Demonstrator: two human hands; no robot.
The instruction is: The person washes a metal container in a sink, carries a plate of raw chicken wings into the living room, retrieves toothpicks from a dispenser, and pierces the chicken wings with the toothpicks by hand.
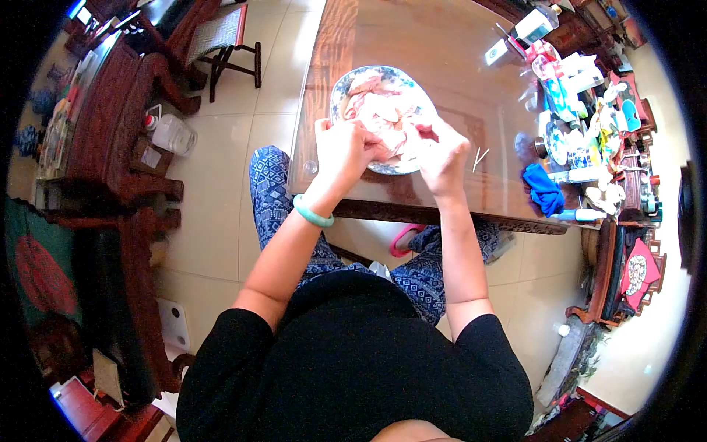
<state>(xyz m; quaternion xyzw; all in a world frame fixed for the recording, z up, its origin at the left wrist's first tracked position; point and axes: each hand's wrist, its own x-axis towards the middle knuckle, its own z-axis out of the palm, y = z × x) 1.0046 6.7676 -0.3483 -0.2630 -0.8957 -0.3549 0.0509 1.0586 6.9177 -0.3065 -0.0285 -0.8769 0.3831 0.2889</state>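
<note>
A round white plate with a blue pattern [359, 71] lies on the glossy wooden table near its front edge. Pale pink pieces that look like raw meat [384, 110] are heaped on it, partly washed out by glare. Over the left part of the plate, my left hand [345, 147] has its fingers pinched on one of these pieces. Above the plate's right rim is my right hand [443, 153], thumb and fingers closed together; whatever they hold is too small to make out. Two thin white sticks [479, 158] rest on the table beside my right hand.
The table [456, 81] carries a bottle [536, 25] at its far right. Crowded packages [567, 88] and a blue cloth [543, 190] line the right side. A stool [219, 40] and a plastic jug [174, 135] stand on the floor at left.
</note>
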